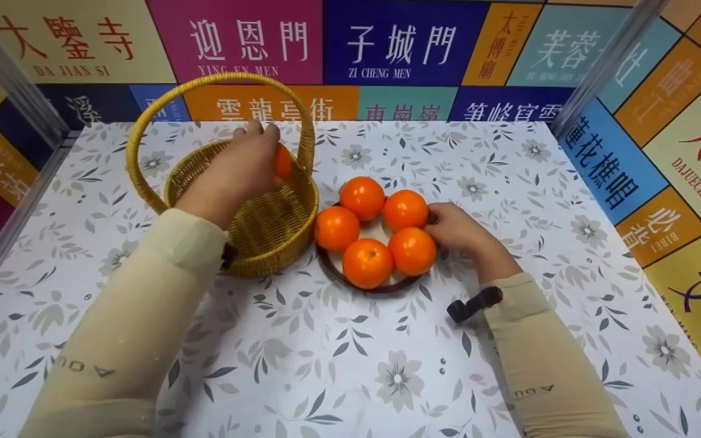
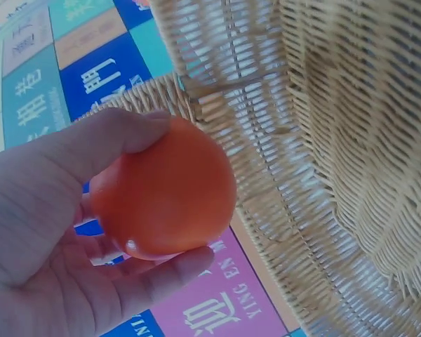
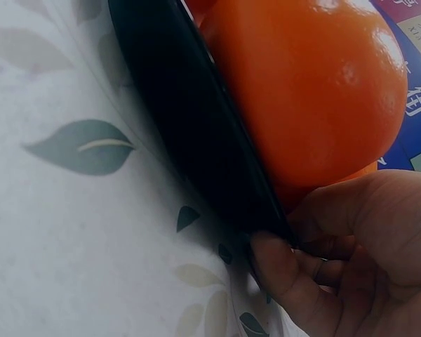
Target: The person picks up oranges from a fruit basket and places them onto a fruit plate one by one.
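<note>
My left hand (image 1: 238, 167) grips an orange (image 2: 172, 189) at the yellow wicker basket (image 1: 277, 258), below its arched handle (image 1: 137, 131). In the left wrist view the thumb lies on one side of the fruit and the fingers on the other, with woven basket wall beside them. To the right of the basket stands a round plate (image 1: 333, 275) with a dark rim and pale inside. Several oranges (image 1: 367, 263) sit on it in a ring. At the plate's right edge, my right hand (image 1: 459, 230) pinches the rim between thumb and fingers, close by an orange (image 3: 316, 91).
A white floral cloth (image 1: 302, 365) covers the table. Panels with large lettering (image 1: 399, 45) stand along the back and sides. Black straps with small devices (image 1: 475, 304) are on both wrists. The basket and plate stand side by side, nearly touching.
</note>
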Available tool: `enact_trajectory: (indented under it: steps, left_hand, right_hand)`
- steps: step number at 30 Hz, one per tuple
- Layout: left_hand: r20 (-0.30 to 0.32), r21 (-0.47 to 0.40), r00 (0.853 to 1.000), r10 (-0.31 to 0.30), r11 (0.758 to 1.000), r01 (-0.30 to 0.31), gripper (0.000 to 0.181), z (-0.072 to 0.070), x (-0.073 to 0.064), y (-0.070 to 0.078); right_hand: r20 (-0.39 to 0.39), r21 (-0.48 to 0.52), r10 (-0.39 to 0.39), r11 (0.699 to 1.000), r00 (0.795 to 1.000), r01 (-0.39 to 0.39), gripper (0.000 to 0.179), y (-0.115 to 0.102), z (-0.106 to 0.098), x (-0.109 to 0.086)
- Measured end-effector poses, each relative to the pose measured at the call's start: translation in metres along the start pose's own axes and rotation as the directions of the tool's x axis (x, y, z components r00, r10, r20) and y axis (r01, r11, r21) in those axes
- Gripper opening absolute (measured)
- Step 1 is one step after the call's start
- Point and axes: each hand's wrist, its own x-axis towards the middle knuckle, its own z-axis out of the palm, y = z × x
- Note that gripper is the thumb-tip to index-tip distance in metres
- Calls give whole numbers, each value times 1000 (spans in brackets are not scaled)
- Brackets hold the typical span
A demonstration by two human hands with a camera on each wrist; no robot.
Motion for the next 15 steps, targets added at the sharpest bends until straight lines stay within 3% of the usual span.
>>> enact_trajectory:
  steps: [9, 15]
  left_hand:
    - [-64, 42, 996, 61, 997, -58, 75, 11, -12, 22]
    - [-151, 9, 983, 108, 994, -108, 72, 25, -23, 39]
  right_hand:
    - [-3, -15, -10, 1000, 1000, 10, 33, 0, 1, 1]
    - [-4, -20, -25, 999, 1000, 25, 30, -1, 1, 0]
